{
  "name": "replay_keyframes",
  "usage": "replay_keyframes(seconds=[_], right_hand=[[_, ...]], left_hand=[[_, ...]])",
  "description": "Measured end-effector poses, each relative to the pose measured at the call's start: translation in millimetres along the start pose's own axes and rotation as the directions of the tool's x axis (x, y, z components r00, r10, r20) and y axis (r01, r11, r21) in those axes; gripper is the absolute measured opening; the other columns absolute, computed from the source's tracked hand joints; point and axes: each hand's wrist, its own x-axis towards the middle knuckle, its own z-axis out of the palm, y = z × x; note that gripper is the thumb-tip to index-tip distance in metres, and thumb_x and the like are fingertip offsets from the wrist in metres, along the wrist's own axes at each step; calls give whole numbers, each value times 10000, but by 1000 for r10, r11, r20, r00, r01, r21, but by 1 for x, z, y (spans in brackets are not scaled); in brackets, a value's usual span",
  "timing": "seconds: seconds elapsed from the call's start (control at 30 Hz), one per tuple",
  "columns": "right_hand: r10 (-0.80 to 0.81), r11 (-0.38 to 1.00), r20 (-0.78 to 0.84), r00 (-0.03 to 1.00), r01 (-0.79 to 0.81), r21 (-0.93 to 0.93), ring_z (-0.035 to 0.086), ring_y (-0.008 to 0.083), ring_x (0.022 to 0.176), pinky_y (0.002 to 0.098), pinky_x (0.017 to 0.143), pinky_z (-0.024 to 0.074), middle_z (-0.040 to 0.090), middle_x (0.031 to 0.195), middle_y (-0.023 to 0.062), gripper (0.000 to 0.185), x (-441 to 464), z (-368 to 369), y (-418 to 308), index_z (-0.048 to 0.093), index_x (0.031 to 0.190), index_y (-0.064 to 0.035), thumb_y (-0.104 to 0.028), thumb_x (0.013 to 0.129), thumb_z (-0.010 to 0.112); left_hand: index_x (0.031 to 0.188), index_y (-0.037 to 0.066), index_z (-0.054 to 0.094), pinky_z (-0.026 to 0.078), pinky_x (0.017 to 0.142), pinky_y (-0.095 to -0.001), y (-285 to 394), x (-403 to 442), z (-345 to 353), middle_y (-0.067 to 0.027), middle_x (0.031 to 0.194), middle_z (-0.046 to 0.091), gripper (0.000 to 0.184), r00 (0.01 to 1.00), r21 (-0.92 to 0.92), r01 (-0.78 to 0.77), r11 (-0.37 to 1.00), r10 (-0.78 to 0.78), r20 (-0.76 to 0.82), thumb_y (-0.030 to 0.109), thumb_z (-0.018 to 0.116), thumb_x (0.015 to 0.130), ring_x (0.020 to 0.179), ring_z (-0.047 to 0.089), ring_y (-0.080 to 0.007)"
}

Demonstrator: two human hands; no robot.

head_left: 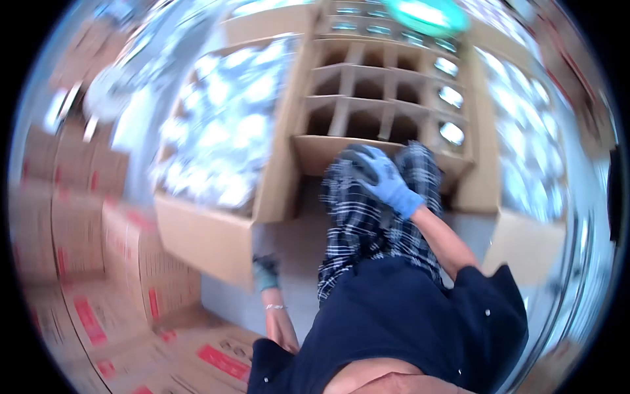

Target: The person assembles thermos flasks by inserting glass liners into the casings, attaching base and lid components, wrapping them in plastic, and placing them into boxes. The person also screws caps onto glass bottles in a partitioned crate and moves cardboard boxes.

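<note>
My right hand [380,174], in a blue glove with dark grey patches, lies over the knee of my plaid trousers [351,226], its fingers loosely apart with nothing seen in them. Just ahead of it stands a cardboard box with dividers [380,148]; several cells look dark, and a column at the right holds shiny round-topped items [451,133]. My left hand [266,272], in a teal and dark glove, is low beside the corner of the left carton [207,236]. Blur and the carton hide its fingers. Clear, shiny wrapped items [226,125], too blurred to name, fill that carton.
Another open carton [482,131] at my right holds similar shiny items [525,131]. A green round object [430,14] sits at the far end of the divided box. Closed brown cartons with red labels [85,315] are stacked along my left.
</note>
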Motion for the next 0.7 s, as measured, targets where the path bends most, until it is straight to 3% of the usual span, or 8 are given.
replay_keyframes(seconds=[0.07,0.13,0.23,0.37,0.4,0.47,0.63,0.7], right_hand=[[45,999,-38,998,-45,-19,504,349,1119,439,976,399,542,1203,152,437,-21,-35,-10,550,1210,-74,-224,808,635],[123,990,-115,986,-129,-50,531,336,1082,432,954,417,573,1144,148,373,-46,-62,2,578,1162,-66,-221,825,624],[117,958,-302,946,-187,-215,531,321,1105,416,953,427,561,1201,135,375,-89,-96,28,586,1185,-85,-176,824,634],[259,909,-381,888,-358,-215,536,300,1097,400,953,424,567,1199,112,330,-145,-151,40,606,1152,-91,-158,829,623],[248,894,-408,879,-370,-253,541,295,1090,399,945,427,572,1188,114,318,-155,-169,45,610,1139,-86,-149,828,621],[316,854,-488,814,-468,-228,554,309,1042,415,933,420,586,1143,119,293,-169,-211,64,620,1099,-87,-181,821,614],[561,427,-300,771,-580,-694,421,375,1204,472,998,355,451,1319,135,414,-253,-270,139,552,1221,-192,-242,817,625],[639,546,-199,743,-621,-562,392,364,1257,451,1015,362,423,1365,137,526,-283,-276,124,522,1275,-207,-279,778,680]], left_hand=[[1132,47,499,434,770,-389,33,11,-8,-104,1066,537,274,818,373,-458,807,547,-180,241,414,959,884,503,-239],[1235,12,436,371,902,-387,98,18,30,-148,1221,453,338,297,728,-657,197,955,11,202,420,956,1069,428,-265],[1390,-41,341,275,1101,-384,170,0,144,-215,1452,327,483,-195,657,-628,-416,902,385,145,429,953,1346,315,-305],[1431,57,322,262,1091,-435,176,76,202,-154,1474,326,552,118,597,-493,-633,631,767,127,441,896,1342,322,-330],[1440,160,342,286,1061,-468,157,76,216,-127,1487,314,565,402,694,-344,-632,569,717,145,440,884,1342,322,-310],[1444,229,339,307,1039,-485,148,54,234,-118,1494,304,580,605,730,-199,-654,504,616,157,437,877,1353,305,-297],[1390,51,402,302,1082,-380,187,66,197,-185,1402,422,506,518,608,-555,-567,336,786,103,475,892,1302,389,-321],[1333,-8,447,344,1051,-349,198,29,198,-176,1353,474,451,632,766,-597,-237,448,632,178,532,931,1258,441,-297]])
